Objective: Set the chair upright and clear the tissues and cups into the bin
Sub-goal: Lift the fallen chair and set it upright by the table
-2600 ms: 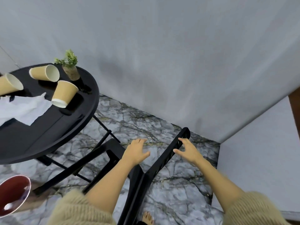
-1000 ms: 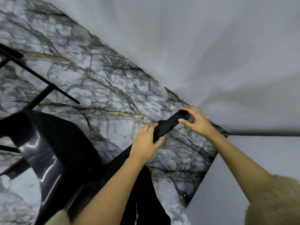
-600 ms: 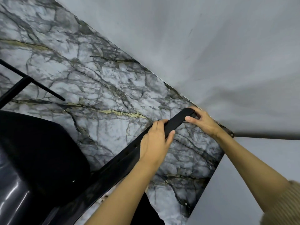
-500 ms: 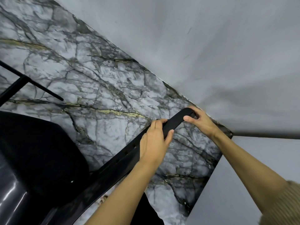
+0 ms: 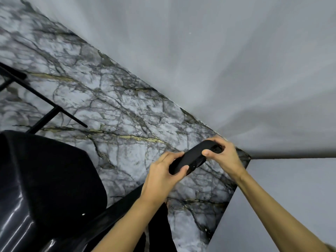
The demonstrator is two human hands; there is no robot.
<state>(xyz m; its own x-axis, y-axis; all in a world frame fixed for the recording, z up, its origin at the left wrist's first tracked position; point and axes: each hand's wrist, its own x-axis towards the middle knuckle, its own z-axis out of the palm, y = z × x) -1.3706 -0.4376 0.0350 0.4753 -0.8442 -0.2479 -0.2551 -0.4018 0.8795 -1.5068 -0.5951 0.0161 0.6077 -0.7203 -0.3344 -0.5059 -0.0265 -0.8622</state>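
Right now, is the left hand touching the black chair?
Touching. The head view shows the left hand wrapped around the chair's top bar, thumb over it.

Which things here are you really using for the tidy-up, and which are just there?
Part of the job:
- black chair, its top bar gripped
- left hand on the bar
- right hand on the bar's end

Just there:
- marble floor
- grey wall
- thin black legs at left
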